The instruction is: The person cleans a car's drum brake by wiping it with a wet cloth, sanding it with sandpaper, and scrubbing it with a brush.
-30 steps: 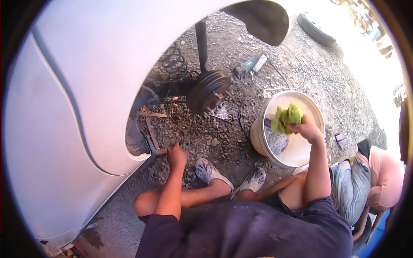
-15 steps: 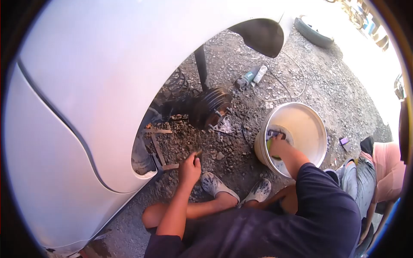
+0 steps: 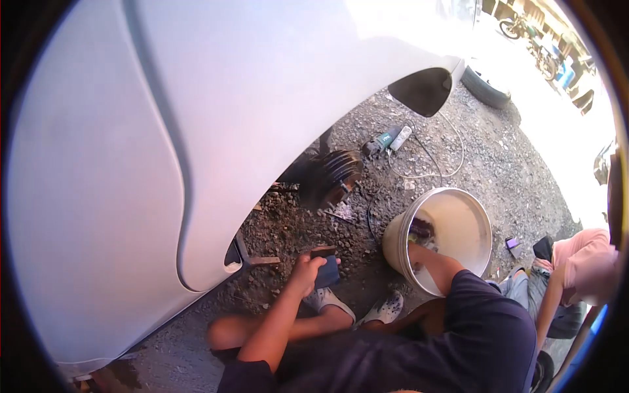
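- At the lower centre of the frame, the left hand grasps a dark flat pad, its thumb across the near face, the forearm rising from the lower left above a bent knee.
- Right of centre, the right hand is down inside a pale plastic bucket, the arm slanting over the near rim from the dark sleeve; whether its fingers clench anything I cannot tell.
- From the upper left to the centre, the curved edge of a white car body panel runs above and left of the left hand, apart from it; a flat bar juts out near the wrist.
- Between the left hand and the bucket lies a strip of gravel, with the toes of speckled clogs just below.
- Above the pad, a ribbed brake drum sits well apart; an angle grinder lies higher, beyond the bucket's rim.
- The bucket opens toward the upper right; inside, a dark purple object lies just above the right hand, its details blurred.
- At the right edge, another person in a pink top bends forward, apart from the bucket.
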`<state>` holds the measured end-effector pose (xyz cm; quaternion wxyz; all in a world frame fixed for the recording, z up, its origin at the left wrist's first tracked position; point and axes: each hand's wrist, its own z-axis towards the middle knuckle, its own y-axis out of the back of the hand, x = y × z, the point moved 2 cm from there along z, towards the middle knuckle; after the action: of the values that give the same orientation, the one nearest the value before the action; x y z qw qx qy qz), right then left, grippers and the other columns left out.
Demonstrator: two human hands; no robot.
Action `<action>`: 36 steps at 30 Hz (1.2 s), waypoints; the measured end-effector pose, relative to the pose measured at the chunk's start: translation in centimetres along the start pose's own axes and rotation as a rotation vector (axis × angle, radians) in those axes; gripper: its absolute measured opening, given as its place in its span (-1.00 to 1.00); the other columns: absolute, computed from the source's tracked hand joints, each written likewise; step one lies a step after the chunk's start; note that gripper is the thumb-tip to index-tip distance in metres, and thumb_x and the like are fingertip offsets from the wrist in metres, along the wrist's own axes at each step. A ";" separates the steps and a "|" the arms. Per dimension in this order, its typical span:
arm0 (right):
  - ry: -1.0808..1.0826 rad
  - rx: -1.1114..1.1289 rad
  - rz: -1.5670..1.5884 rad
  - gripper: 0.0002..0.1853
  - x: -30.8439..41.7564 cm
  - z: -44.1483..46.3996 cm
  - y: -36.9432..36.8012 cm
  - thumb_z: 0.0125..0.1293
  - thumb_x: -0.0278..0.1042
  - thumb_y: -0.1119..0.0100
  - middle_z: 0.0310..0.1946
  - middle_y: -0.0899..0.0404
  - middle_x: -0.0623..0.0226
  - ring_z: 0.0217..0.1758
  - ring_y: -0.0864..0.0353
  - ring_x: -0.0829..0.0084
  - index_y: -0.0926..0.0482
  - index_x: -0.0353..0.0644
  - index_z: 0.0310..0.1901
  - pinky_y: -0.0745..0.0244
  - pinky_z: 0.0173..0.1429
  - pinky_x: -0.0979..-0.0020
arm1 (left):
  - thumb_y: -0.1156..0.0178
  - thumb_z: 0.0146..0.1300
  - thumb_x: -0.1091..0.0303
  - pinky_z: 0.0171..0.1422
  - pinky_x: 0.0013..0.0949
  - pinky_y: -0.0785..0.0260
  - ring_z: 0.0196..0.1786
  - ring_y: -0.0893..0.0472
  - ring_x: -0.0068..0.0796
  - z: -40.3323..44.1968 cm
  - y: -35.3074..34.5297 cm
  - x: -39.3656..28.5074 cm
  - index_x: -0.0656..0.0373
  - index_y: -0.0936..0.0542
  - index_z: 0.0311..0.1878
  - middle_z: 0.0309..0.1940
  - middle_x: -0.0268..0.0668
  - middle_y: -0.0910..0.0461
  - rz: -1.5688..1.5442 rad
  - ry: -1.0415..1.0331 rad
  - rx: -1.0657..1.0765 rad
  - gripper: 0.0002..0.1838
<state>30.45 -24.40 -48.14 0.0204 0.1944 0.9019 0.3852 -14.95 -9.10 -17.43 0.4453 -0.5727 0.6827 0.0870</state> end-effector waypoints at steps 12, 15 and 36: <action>0.384 0.202 1.432 -0.49 8.8 -25.0 34.6 0.60 -0.07 -0.43 0.06 -0.84 0.13 0.06 -0.88 0.30 -0.70 -0.44 0.23 -0.80 0.25 0.25 | -0.11 0.72 0.35 0.01 -0.21 -0.73 0.06 -0.84 -0.35 4.4 -3.8 -3.1 0.00 -0.57 0.60 0.16 -0.22 -0.70 -0.141 -0.141 0.092 -0.53; 0.637 -0.066 1.295 -0.42 15.2 -29.2 41.1 0.54 -0.05 -0.50 0.14 -0.79 0.16 0.15 -0.82 0.37 -0.65 -0.39 0.33 -0.76 0.27 0.32 | -0.10 0.71 0.36 0.02 -0.24 -0.72 0.04 -0.83 -0.36 5.5 -7.6 -6.7 0.02 -0.61 0.54 0.16 -0.26 -0.70 -0.133 -0.186 0.168 -0.57; 0.500 -1.124 0.248 -0.62 36.2 -15.3 43.8 0.38 0.13 -0.38 0.02 -0.77 0.27 0.26 -0.73 0.05 -0.83 -0.02 -0.10 -0.74 0.25 -0.01 | -0.19 0.61 0.26 0.35 0.19 -0.61 0.25 -0.75 0.21 5.3 -0.9 -15.6 0.05 -0.65 0.45 0.28 0.11 -0.75 1.339 -0.568 -0.568 -0.58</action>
<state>8.85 5.86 -2.49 -0.1369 0.1610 0.5097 0.8340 -12.32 4.90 -9.15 0.2921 -0.0864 0.6943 0.6521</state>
